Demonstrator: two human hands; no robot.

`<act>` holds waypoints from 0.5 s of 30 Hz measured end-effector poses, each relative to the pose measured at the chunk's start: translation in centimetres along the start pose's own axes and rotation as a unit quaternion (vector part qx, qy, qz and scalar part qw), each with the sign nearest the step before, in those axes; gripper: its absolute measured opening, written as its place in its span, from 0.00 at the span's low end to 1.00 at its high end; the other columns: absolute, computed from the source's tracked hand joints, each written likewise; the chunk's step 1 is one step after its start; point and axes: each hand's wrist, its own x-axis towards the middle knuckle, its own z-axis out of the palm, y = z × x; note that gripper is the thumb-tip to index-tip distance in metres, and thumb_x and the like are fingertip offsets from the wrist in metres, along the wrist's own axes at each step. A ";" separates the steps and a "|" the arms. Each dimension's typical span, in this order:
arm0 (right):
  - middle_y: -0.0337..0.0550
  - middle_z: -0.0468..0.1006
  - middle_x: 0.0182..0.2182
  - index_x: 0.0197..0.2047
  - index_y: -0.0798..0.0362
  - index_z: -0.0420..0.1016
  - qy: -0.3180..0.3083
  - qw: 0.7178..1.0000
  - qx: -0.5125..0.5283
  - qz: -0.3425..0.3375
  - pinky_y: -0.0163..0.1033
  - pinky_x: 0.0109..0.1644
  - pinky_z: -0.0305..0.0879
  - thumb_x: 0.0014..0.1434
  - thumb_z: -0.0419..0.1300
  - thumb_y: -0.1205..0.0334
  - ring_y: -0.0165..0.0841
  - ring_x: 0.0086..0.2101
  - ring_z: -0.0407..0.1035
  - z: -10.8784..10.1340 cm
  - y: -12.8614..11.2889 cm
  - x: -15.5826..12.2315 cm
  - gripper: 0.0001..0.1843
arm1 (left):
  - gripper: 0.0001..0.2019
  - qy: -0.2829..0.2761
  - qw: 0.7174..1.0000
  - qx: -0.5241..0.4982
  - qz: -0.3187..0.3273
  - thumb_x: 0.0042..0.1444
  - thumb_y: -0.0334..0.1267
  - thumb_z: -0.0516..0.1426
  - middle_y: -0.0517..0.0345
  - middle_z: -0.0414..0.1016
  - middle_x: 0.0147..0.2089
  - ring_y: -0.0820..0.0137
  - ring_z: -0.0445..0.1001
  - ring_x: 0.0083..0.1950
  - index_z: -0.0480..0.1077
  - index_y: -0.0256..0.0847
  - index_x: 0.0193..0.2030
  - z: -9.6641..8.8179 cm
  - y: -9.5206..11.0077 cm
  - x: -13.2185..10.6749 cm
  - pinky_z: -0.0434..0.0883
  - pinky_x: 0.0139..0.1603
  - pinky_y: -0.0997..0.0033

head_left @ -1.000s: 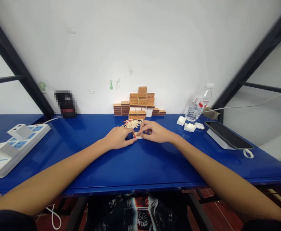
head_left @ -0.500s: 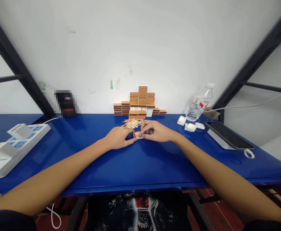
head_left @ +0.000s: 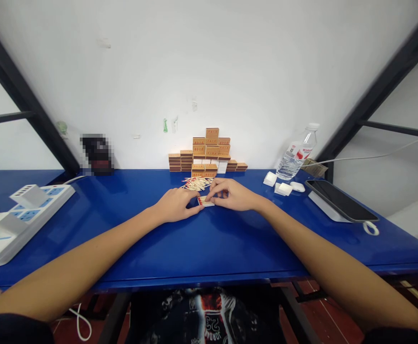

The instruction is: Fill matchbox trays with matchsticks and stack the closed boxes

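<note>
A small white matchbox tray (head_left: 209, 205) lies on the blue table, with red-tipped matches (head_left: 204, 199) in it. My left hand (head_left: 176, 204) grips the tray's left end between thumb and fingers. From the other side, my right hand (head_left: 232, 195) reaches in with its fingers bent together, the index fingertip on the matches and the thumb by the tray's right end. Its fingers partly cover the tray's contents. Just behind the tray is a loose heap of matches (head_left: 197, 183). Stacked matchboxes (head_left: 212, 149) rise behind that heap, against the wall.
On the right stand a water bottle (head_left: 296, 154), small white blocks (head_left: 283, 189), a white earphone case (head_left: 297, 187) and a phone (head_left: 341, 200) on a white support. A white power strip (head_left: 47, 208) with plugs takes up the left side. A dark pixelated item (head_left: 99, 155) is at the back left.
The right index finger has shifted slightly to the left over the matches in the tray. My left hand stays put on the tray.
</note>
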 end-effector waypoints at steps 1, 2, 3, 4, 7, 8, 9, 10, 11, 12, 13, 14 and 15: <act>0.44 0.76 0.36 0.42 0.50 0.87 0.019 1.000 -0.003 0.010 0.37 0.39 0.65 0.62 0.63 0.66 0.31 0.33 0.67 0.0 0.2 0.0 0.11 | 0.18 -0.001 1.000 -0.001 -0.001 0.68 0.54 0.55 0.53 0.81 0.36 0.63 0.78 0.34 0.76 0.42 0.49 0.0 0.0 0.0 0.65 0.33 0.68; 0.43 0.76 0.35 0.42 0.51 0.87 0.041 0.999 -0.007 0.020 0.37 0.39 0.65 0.62 0.62 0.66 0.31 0.32 0.67 -0.1 0.4 0.1 0.11 | 0.18 -0.002 1.000 -0.002 -0.002 0.68 0.54 0.55 0.53 0.81 0.36 0.63 0.78 0.34 0.76 0.42 0.49 0.0 0.0 0.0 0.65 0.34 0.68; 0.43 0.76 0.35 0.42 0.51 0.87 0.062 0.998 -0.011 0.027 0.37 0.39 0.65 0.62 0.61 0.67 0.31 0.32 0.67 -0.1 0.6 0.1 0.12 | 0.18 -0.003 1.000 -0.005 -0.003 0.68 0.54 0.55 0.54 0.80 0.36 0.63 0.78 0.34 0.77 0.43 0.50 -0.1 0.0 0.0 0.66 0.34 0.68; 0.43 0.77 0.35 0.42 0.52 0.87 0.080 0.996 -0.017 0.033 0.37 0.39 0.65 0.62 0.60 0.68 0.31 0.32 0.67 -0.2 0.8 0.1 0.12 | 0.18 -0.003 1.000 -0.008 -0.005 0.68 0.54 0.55 0.54 0.80 0.36 0.63 0.77 0.34 0.77 0.43 0.50 -0.1 0.0 0.0 0.66 0.34 0.68; 0.44 0.78 0.35 0.41 0.54 0.85 0.119 0.990 -0.057 0.052 0.38 0.39 0.64 0.59 0.59 0.72 0.31 0.31 0.68 -0.4 1.6 0.2 0.13 | 0.18 -0.004 1.000 -0.015 -0.009 0.68 0.54 0.55 0.55 0.80 0.35 0.64 0.77 0.33 0.77 0.44 0.50 -0.2 0.1 0.0 0.66 0.34 0.68; 0.44 0.78 0.35 0.40 0.54 0.85 0.130 0.986 -0.080 0.064 0.38 0.39 0.64 0.59 0.59 0.72 0.31 0.30 0.67 -0.6 1.9 0.1 0.13 | 0.18 -0.004 1.000 -0.016 -0.009 0.68 0.54 0.55 0.55 0.80 0.35 0.64 0.77 0.33 0.77 0.44 0.50 -0.2 0.1 0.0 0.65 0.34 0.68; 0.44 0.78 0.35 0.40 0.54 0.85 0.140 0.981 -0.104 0.078 0.38 0.39 0.63 0.58 0.59 0.72 0.31 0.30 0.67 -0.7 2.3 0.1 0.12 | 0.18 -0.003 1.000 -0.015 -0.008 0.68 0.54 0.55 0.55 0.79 0.35 0.64 0.77 0.33 0.77 0.44 0.50 -0.2 0.1 0.0 0.65 0.34 0.68; 0.44 0.78 0.35 0.39 0.55 0.84 0.149 0.976 -0.127 0.093 0.38 0.39 0.63 0.58 0.60 0.72 0.31 0.30 0.67 -0.8 2.6 0.1 0.12 | 0.18 -0.003 1.000 -0.015 -0.007 0.68 0.54 0.55 0.55 0.79 0.35 0.64 0.77 0.33 0.77 0.43 0.49 -0.2 0.1 0.0 0.65 0.33 0.68; 0.45 0.79 0.35 0.39 0.55 0.84 0.153 0.972 -0.144 0.107 0.38 0.39 0.62 0.58 0.60 0.71 0.32 0.30 0.68 -0.9 3.1 0.0 0.11 | 0.18 -0.002 1.000 -0.013 -0.006 0.68 0.54 0.55 0.55 0.79 0.35 0.64 0.76 0.33 0.77 0.43 0.49 -0.2 0.1 0.0 0.64 0.33 0.68; 0.45 0.79 0.35 0.38 0.55 0.84 0.153 0.968 -0.156 0.119 0.38 0.39 0.62 0.59 0.61 0.70 0.32 0.31 0.68 -1.0 3.5 -0.1 0.09 | 0.18 -0.002 1.000 -0.012 -0.005 0.69 0.54 0.54 0.55 0.79 0.35 0.64 0.76 0.33 0.77 0.43 0.49 -0.2 0.1 0.0 0.64 0.33 0.68; 0.45 0.79 0.35 0.38 0.55 0.83 0.151 0.966 -0.163 0.128 0.38 0.39 0.62 0.60 0.62 0.68 0.33 0.32 0.69 -1.0 3.9 -0.1 0.07 | 0.19 -0.002 1.000 -0.011 -0.004 0.69 0.54 0.54 0.54 0.79 0.35 0.64 0.76 0.33 0.77 0.43 0.49 -0.2 0.1 0.0 0.63 0.32 0.68; 0.45 0.80 0.35 0.37 0.54 0.82 0.148 0.966 -0.167 0.133 0.38 0.39 0.62 0.61 0.63 0.65 0.33 0.32 0.69 -1.0 4.3 -0.2 0.05 | 0.19 -0.003 1.000 -0.010 -0.004 0.69 0.54 0.54 0.54 0.79 0.35 0.64 0.76 0.33 0.77 0.42 0.49 -0.2 0.1 0.0 0.63 0.32 0.68; 0.45 0.79 0.35 0.36 0.54 0.81 0.145 0.965 -0.169 0.138 0.38 0.39 0.61 0.62 0.64 0.62 0.34 0.33 0.69 -0.9 4.8 -0.2 0.06 | 0.19 -0.004 1.000 -0.009 -0.004 0.69 0.54 0.54 0.54 0.79 0.35 0.64 0.76 0.33 0.77 0.42 0.48 -0.2 0.1 0.0 0.63 0.32 0.68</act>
